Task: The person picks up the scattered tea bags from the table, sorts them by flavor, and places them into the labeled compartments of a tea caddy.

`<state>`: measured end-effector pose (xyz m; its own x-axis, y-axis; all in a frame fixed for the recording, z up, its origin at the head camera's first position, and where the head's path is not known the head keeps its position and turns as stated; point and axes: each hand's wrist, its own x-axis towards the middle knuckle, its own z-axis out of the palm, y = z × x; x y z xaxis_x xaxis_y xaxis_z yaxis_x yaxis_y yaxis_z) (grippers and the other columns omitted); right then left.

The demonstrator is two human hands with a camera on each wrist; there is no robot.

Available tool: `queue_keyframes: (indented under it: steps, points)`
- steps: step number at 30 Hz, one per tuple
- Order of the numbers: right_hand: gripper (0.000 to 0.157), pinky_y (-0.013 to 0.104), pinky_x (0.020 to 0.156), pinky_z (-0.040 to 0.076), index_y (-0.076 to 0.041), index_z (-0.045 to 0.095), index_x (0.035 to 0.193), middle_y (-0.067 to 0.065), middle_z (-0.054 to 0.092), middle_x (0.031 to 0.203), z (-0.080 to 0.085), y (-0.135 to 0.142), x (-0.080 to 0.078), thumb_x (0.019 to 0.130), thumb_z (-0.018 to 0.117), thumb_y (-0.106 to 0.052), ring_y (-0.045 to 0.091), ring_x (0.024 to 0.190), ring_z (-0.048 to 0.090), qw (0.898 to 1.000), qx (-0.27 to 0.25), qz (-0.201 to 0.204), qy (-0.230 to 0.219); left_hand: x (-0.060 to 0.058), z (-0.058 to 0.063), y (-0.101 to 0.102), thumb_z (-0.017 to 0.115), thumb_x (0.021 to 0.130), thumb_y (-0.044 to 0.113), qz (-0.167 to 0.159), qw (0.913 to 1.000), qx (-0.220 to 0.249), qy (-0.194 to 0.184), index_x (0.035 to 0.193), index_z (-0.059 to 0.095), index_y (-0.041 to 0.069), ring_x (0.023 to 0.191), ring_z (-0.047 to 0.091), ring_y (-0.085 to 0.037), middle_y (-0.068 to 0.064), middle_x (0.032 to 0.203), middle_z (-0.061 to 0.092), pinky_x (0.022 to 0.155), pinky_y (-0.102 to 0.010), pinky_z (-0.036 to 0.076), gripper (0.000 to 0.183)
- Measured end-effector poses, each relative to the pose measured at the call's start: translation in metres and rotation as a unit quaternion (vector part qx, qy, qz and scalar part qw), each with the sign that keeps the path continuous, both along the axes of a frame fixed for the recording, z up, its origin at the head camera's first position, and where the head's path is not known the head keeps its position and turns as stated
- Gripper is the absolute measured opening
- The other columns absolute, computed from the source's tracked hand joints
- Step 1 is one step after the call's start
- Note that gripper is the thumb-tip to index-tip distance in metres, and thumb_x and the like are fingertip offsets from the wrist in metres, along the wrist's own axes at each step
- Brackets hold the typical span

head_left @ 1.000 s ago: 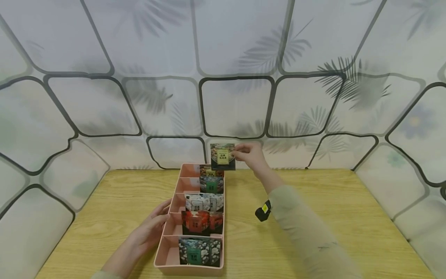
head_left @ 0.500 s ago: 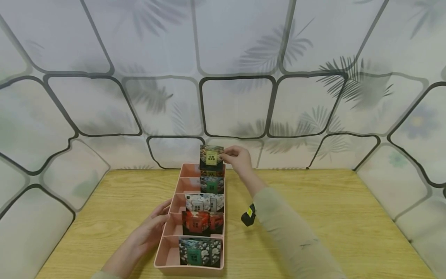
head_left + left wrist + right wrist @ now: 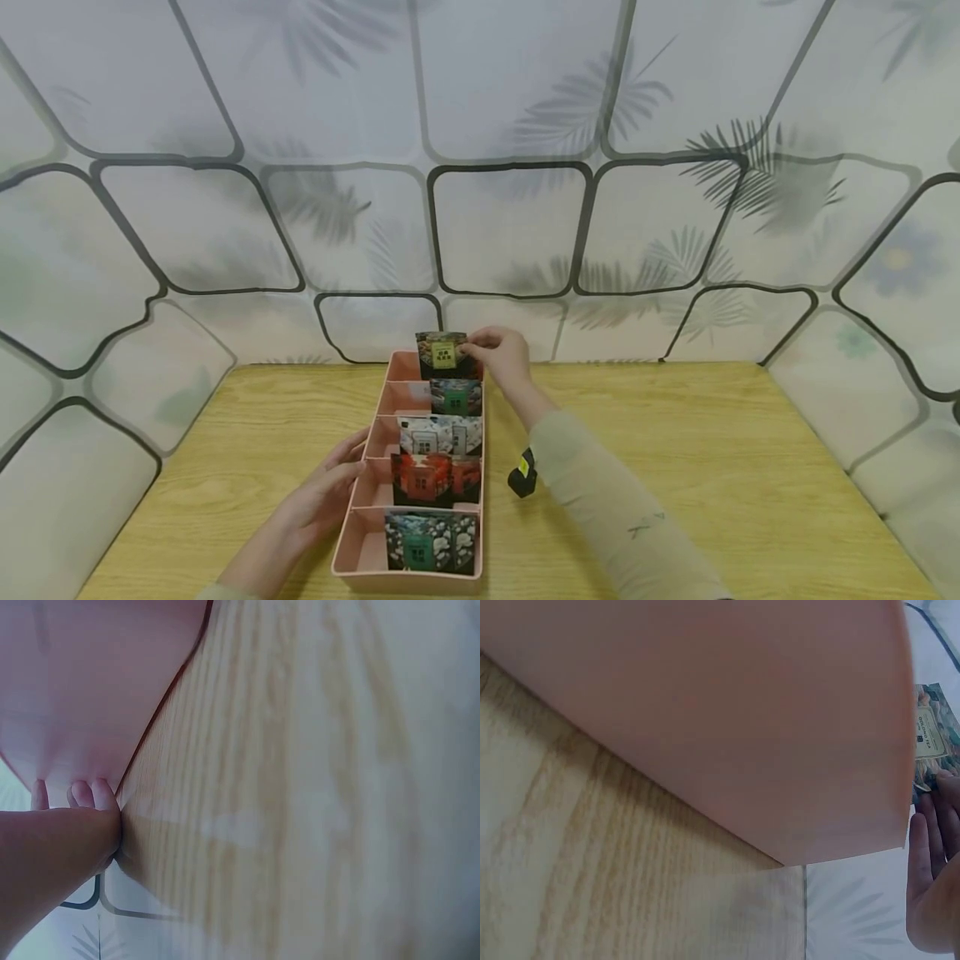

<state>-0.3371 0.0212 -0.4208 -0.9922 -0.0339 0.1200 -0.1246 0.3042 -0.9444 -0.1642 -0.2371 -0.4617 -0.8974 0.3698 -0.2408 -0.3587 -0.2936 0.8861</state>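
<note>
My right hand [image 3: 504,360] pinches the right edge of a dark tea sachet [image 3: 444,353] with a yellow-green label, at the far compartment of a pink divided box [image 3: 358,546]. The sachet's lower part lies inside that compartment; whether it touches the bottom is hidden. In the right wrist view the thumb and fingers grip the sachet [image 3: 932,735] beyond the box wall. My left hand [image 3: 324,492] rests against the box's left side. Its fingertips [image 3: 101,791] touch the outer wall in the left wrist view.
Nearer compartments hold green-labelled sachets [image 3: 456,398], white sachets [image 3: 425,436], red sachets [image 3: 422,479] and black-and-white sachets [image 3: 417,542]. A black object with a yellow mark [image 3: 522,473] is by the right sleeve. A patterned curtain [image 3: 510,233] hangs behind the wooden table [image 3: 675,417].
My right hand has carried the tea sachet left and down, from above the box's far right corner into the far compartment. The left hand and the box have stayed still.
</note>
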Motion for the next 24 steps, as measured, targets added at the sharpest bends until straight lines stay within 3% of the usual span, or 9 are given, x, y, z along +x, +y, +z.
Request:
queue_keyframes:
  steps: [4,11,15,19,24]
  points:
    - [0.013,0.033,0.074,0.052,-0.017,0.073,0.085,0.000,0.071,0.085,-0.0029,-0.0012,0.0011,0.077,0.078,-0.026,0.016,0.079,0.064,1.000,0.022,0.006,0.001,-0.0003,0.0017,0.0006,0.039,0.097,0.013,0.004,0.9999,-0.009,-0.012,0.151,0.009,0.017,0.116,0.050,-0.008,-0.011,0.150,0.013,0.099,-0.032,0.039,0.062]
    - [0.009,0.026,0.060,0.049,-0.020,0.072,0.083,-0.005,0.070,0.079,-0.0053,-0.0037,0.0014,0.077,0.078,-0.024,0.011,0.069,0.062,0.996,0.083,0.020,0.026,-0.0004,0.0042,0.0007,0.041,0.097,0.016,0.004,0.9996,-0.019,-0.021,0.152,0.005,0.016,0.116,0.049,-0.009,-0.014,0.154,0.005,0.100,-0.033,0.039,0.065]
    - [0.010,0.027,0.062,0.050,-0.022,0.072,0.082,-0.007,0.070,0.080,-0.0034,-0.0036,0.0026,0.077,0.078,-0.028,0.010,0.070,0.062,0.992,0.118,0.031,0.025,0.0004,0.0043,0.0002,0.042,0.097,0.018,0.000,0.9996,-0.020,-0.018,0.152,0.004,0.016,0.115,0.050,-0.008,-0.016,0.156,0.000,0.099,-0.032,0.039,0.067]
    - [0.007,0.029,0.068,0.051,-0.024,0.072,0.084,-0.008,0.070,0.082,-0.0006,-0.0031,0.0049,0.080,0.075,-0.028,0.009,0.073,0.063,0.985,0.159,0.049,0.034,0.0012,0.0024,0.0004,0.042,0.096,0.015,0.002,0.9999,-0.010,-0.010,0.151,0.011,0.019,0.114,0.051,-0.008,-0.012,0.152,0.014,0.099,-0.031,0.039,0.062]
    - [0.005,0.030,0.071,0.051,-0.025,0.070,0.085,-0.009,0.069,0.083,0.0011,-0.0036,0.0069,0.082,0.073,-0.028,0.008,0.075,0.063,0.977,0.198,0.057,0.049,0.0017,-0.0005,0.0004,0.040,0.097,0.012,0.000,1.0000,-0.001,0.005,0.145,0.024,0.024,0.115,0.051,-0.008,0.004,0.137,0.034,0.100,-0.031,0.039,0.052]
